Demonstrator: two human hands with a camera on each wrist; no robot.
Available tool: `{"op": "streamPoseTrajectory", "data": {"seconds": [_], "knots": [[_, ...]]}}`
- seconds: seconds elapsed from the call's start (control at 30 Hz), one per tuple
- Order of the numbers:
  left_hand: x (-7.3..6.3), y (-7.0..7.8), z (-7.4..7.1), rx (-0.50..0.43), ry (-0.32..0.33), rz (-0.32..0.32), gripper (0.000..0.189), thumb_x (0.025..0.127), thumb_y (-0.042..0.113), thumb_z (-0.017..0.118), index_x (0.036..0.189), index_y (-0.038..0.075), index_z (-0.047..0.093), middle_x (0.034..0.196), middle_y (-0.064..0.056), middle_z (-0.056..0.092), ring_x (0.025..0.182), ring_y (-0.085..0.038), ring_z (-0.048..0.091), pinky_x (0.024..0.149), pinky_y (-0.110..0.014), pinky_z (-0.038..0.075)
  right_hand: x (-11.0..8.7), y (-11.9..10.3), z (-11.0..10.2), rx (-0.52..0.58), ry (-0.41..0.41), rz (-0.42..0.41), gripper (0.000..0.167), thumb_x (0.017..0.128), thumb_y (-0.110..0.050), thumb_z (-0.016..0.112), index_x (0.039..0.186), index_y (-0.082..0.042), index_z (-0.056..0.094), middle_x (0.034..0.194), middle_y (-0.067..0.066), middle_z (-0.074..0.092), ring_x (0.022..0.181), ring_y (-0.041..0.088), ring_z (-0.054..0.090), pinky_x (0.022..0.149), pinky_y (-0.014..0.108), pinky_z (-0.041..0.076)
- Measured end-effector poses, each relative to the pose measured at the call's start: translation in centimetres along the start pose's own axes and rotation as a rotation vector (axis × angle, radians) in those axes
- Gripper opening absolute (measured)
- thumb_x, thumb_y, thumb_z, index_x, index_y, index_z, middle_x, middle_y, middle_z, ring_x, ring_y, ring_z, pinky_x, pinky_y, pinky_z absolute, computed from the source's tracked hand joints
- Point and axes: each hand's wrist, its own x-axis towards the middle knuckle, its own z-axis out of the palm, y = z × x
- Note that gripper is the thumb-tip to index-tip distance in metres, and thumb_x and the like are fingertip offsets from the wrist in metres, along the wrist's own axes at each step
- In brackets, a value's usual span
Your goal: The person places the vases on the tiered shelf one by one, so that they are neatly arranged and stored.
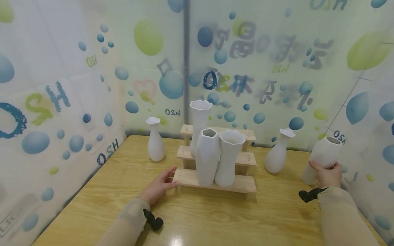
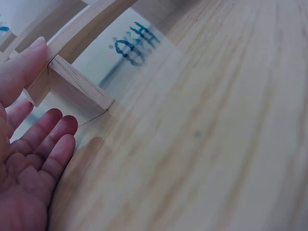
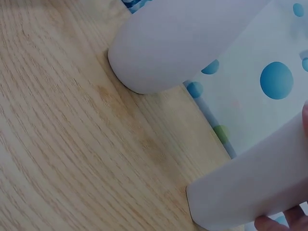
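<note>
From where I'm standing, the L hand (image 1: 158, 187) is pinching the left end of the btm step of a 3-step wooden stand (image 1: 188, 176), thumb on the front edge & index at the back corner; its other fingers hang loosely curved below, nr the tabletop. The R hand (image 1: 330, 175) grips an angular-rimmed vase (image 1: 323, 152), white, thumb on one side & fingers on the other, its base down on the wooden table (image 1: 215, 218) just beyond the hand.

Btw the hands, nearer the L, the stand's btm step has a five-sided vase (image 1: 207, 159) & a wavy-rimmed vase (image 1: 227, 160), v. close; can't tell if they touch. Behind them a tall frilled vase (image 1: 199, 124) is on the mid step.

Past the L hand, further back on the table, there's a slim-necked vase (image 1: 156, 147); a second slim-necked vase (image 1: 276, 158) sits btw the stand & R hand, nearer the R. All white. Each wrist has a beige sleeve (image 1: 344, 212) w/ a black mount (image 1: 309, 195). Drop-print sheeting (image 1: 148, 37) w/ mirrored "H2O" hangs beyond both hands.
</note>
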Motion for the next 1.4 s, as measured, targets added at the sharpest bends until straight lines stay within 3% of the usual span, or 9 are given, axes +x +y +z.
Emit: {"op": "streamPoseTrajectory", "data": {"seconds": [0.37, 0.77, 1.03, 1.13, 1.2, 1.27, 1.33, 1.4], "knots": [[-0.3, 0.4, 0.1, -0.009, -0.002, 0.004, 0.073, 0.087, 0.031, 0.072, 0.148, 0.018, 0.034, 0.133, -0.011, 0.048, 0.115, -0.025, 0.047, 0.1, -0.045, 0.036, 0.1, 0.5, -0.7, -0.066, 0.025, 0.013, 0.112, 0.074, -0.049, 0.077, 0.155, -0.014, 0.007, 0.16, 0.01, 0.01, 0.144, 0.032, 0.014, 0.113, 0.053, 0.019], [-0.2, 0.5, 0.4, -0.009, -0.006, 0.011, 0.072, 0.088, 0.03, 0.071, 0.148, 0.017, 0.034, 0.13, -0.011, 0.049, 0.113, -0.025, 0.047, 0.099, -0.044, 0.036, -0.8, 0.5, -1.6, -0.074, 0.073, -0.015, 0.104, 0.077, -0.044, 0.077, 0.154, -0.013, 0.014, 0.158, 0.008, 0.019, 0.141, 0.025, 0.023, 0.112, 0.047, 0.025], [-0.3, 0.5, 0.5, -0.019, 0.001, 0.003, 0.071, 0.088, 0.03, 0.071, 0.148, 0.018, 0.035, 0.13, -0.01, 0.048, 0.112, -0.025, 0.047, 0.1, -0.046, 0.035, -1.7, 0.0, -2.0, -0.081, 0.055, -0.064, 0.099, 0.077, -0.044, 0.076, 0.153, -0.013, 0.021, 0.156, 0.006, 0.025, 0.138, 0.023, 0.028, 0.111, 0.048, 0.028], [-0.3, 0.4, 0.4, -0.017, 0.006, -0.001, 0.071, 0.087, 0.031, 0.072, 0.148, 0.019, 0.035, 0.13, -0.01, 0.048, 0.112, -0.025, 0.047, 0.1, -0.046, 0.035, -2.2, -0.3, -2.1, -0.111, 0.022, -0.119, 0.096, 0.078, -0.043, 0.076, 0.152, -0.01, 0.024, 0.149, 0.008, 0.033, 0.132, 0.026, 0.035, 0.096, 0.034, 0.046], [-0.3, 0.4, 0.3, -0.017, 0.009, -0.003, 0.071, 0.087, 0.031, 0.072, 0.147, 0.019, 0.035, 0.13, -0.01, 0.048, 0.112, -0.025, 0.047, 0.1, -0.046, 0.035, -2.6, -0.6, -2.2, -0.122, -0.012, -0.146, 0.095, 0.079, -0.042, 0.076, 0.151, -0.009, 0.025, 0.144, 0.008, 0.036, 0.128, 0.026, 0.038, 0.081, 0.025, 0.05], [-0.3, 0.3, 0.2, -0.017, 0.009, -0.004, 0.071, 0.087, 0.031, 0.072, 0.147, 0.019, 0.036, 0.131, -0.01, 0.048, 0.112, -0.025, 0.047, 0.101, -0.046, 0.035, -3.2, -1.0, -2.2, -0.126, -0.035, -0.16, 0.095, 0.08, -0.041, 0.076, 0.151, -0.008, 0.023, 0.141, 0.011, 0.035, 0.126, 0.028, 0.038, 0.08, 0.027, 0.052], [-0.3, 0.4, 0.2, -0.016, 0.009, -0.005, 0.071, 0.087, 0.031, 0.072, 0.147, 0.019, 0.035, 0.131, -0.01, 0.048, 0.112, -0.025, 0.047, 0.101, -0.046, 0.035, -3.8, -1.4, -2.2, -0.136, -0.057, -0.16, 0.096, 0.081, -0.043, 0.074, 0.153, -0.009, 0.019, 0.146, 0.014, 0.03, 0.13, 0.032, 0.034, 0.093, 0.041, 0.048], [-0.3, 0.4, 0.2, -0.015, 0.006, -0.004, 0.071, 0.088, 0.031, 0.071, 0.148, 0.019, 0.035, 0.131, -0.01, 0.048, 0.112, -0.025, 0.047, 0.101, -0.046, 0.035, -4.4, -1.6, -2.1, -0.149, -0.067, -0.161, 0.097, 0.083, -0.045, 0.071, 0.153, -0.008, 0.016, 0.15, 0.017, 0.024, 0.133, 0.036, 0.03, 0.1, 0.056, 0.038]]}}
